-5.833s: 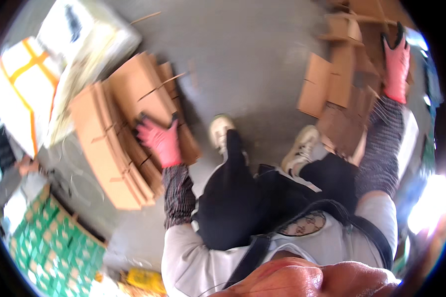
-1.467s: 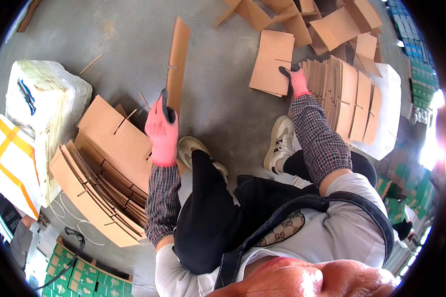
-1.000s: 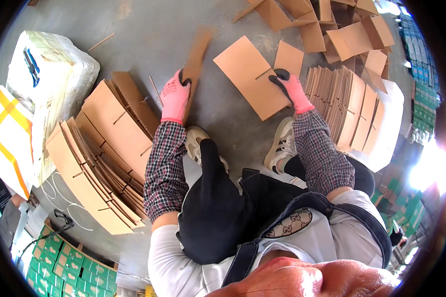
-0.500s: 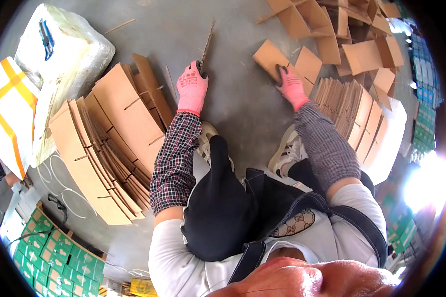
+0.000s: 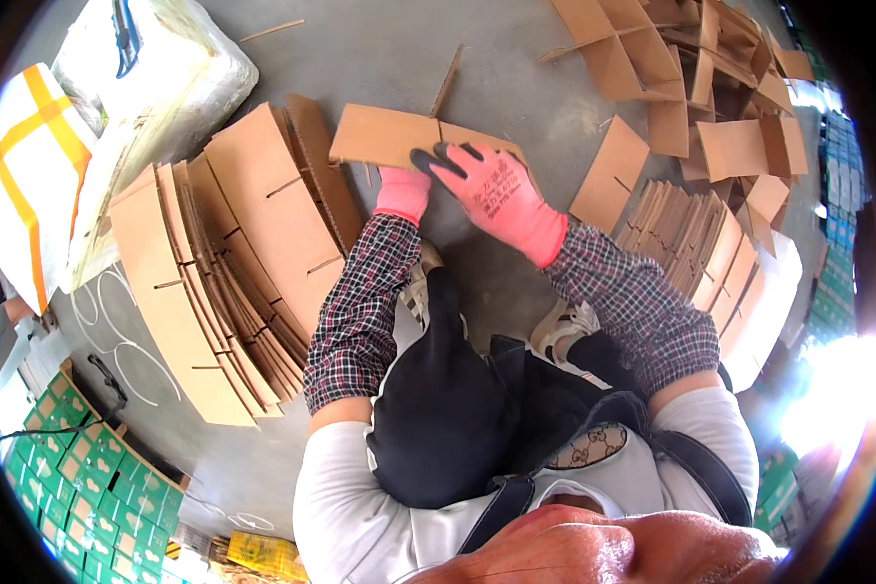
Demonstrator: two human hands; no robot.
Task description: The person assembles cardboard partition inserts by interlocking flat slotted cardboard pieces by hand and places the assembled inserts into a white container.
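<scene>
My right hand (image 5: 504, 200), in a pink glove with dark fingertips, grips a slotted cardboard strip (image 5: 384, 136) lying crosswise in front of me. My left hand (image 5: 402, 193), gloved alike, is under the near side of that strip, its fingers hidden. A second cardboard strip (image 5: 448, 83) stands on edge and sticks out beyond the first; my left hand's hold on it is covered. The two strips cross close to my hands; whether their slots are joined I cannot make out.
At left stands a stack of slotted cardboard sheets (image 5: 263, 185); at right, a stack of narrower strips (image 5: 676, 234) with a loose strip (image 5: 610, 170) beside it. Assembled cardboard dividers (image 5: 642, 58) are heaped far right. A blue utility knife (image 5: 125, 39) rests on a wrapped white block (image 5: 190, 78).
My right hand has taken a cardboard strip from beside the right stack and brought it left, across the strip at my left hand. The view has shifted slightly.
</scene>
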